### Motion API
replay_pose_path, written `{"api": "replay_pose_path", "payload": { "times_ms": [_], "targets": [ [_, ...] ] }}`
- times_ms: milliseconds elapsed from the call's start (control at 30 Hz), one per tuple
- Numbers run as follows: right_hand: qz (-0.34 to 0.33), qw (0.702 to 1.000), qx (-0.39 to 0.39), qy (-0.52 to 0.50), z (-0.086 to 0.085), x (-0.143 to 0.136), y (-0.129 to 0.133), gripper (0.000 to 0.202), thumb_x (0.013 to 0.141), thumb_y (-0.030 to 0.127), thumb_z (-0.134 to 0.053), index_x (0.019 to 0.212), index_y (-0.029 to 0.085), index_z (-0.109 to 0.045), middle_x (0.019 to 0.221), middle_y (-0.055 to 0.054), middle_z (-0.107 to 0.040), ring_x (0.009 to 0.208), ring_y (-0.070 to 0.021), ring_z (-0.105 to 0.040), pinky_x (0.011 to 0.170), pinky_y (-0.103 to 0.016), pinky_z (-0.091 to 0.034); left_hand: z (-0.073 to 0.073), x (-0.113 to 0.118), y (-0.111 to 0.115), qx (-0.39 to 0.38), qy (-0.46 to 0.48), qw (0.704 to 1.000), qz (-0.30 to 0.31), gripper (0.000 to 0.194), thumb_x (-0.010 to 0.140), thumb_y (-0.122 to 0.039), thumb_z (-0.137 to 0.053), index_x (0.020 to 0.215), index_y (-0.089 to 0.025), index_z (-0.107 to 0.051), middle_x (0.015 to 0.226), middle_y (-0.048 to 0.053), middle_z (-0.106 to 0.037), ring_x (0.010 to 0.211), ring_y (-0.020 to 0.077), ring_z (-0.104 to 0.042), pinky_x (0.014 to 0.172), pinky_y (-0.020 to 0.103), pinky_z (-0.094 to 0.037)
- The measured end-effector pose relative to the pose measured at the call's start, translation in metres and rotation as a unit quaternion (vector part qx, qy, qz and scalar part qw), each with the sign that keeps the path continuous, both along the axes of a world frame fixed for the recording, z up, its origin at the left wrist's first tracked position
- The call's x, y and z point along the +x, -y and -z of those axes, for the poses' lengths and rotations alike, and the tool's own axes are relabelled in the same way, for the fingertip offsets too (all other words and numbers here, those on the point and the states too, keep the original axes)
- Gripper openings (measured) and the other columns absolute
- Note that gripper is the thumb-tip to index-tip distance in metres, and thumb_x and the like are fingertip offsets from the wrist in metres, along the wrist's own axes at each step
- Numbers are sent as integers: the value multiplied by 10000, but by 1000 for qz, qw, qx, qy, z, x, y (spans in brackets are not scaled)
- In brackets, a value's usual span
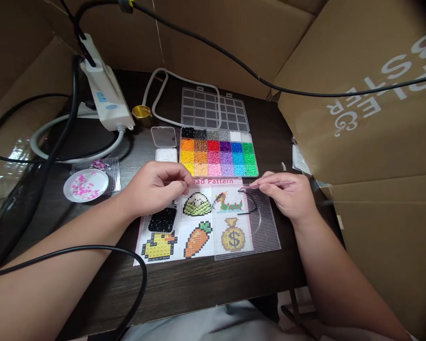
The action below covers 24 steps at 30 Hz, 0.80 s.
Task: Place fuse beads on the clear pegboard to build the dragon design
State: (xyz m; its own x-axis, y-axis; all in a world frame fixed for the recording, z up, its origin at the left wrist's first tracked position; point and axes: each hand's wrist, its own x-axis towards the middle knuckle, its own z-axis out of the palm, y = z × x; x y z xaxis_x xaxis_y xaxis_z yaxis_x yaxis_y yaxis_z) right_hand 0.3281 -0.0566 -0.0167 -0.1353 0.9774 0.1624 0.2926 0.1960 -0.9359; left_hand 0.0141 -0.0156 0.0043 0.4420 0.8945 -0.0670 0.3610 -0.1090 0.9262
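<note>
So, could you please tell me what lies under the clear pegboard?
Through the clear pegboard, part of the printed sheet shows, including its money bag picture, and beside it the dark table. Whatever the black beads and right hand cover there is hidden.

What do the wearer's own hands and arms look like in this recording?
The left hand and right hand are both ungloved, with no ring, watch or bracelet to be seen. No sleeves show on the forearms. A black cable crosses in front of the left one.

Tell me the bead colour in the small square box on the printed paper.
The small plastic beads are black; the head view shows them best.
</note>
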Motion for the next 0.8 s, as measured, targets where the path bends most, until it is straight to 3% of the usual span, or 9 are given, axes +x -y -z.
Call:
{"api": "replay_pose_path", "payload": {
  "times_ms": [800],
  "targets": [
    [-12,1000,2,15,-4,0,0,80,876,267,-757,853,270,-833,850,-34,-801,803,-182,-741,745,-321,-568,-4,2,1,-21,-13,1000,-14,118,681,-240,-594,719,-184,-690,651,18,-707,647,166,-673,593,238,-492]
  ]
}}
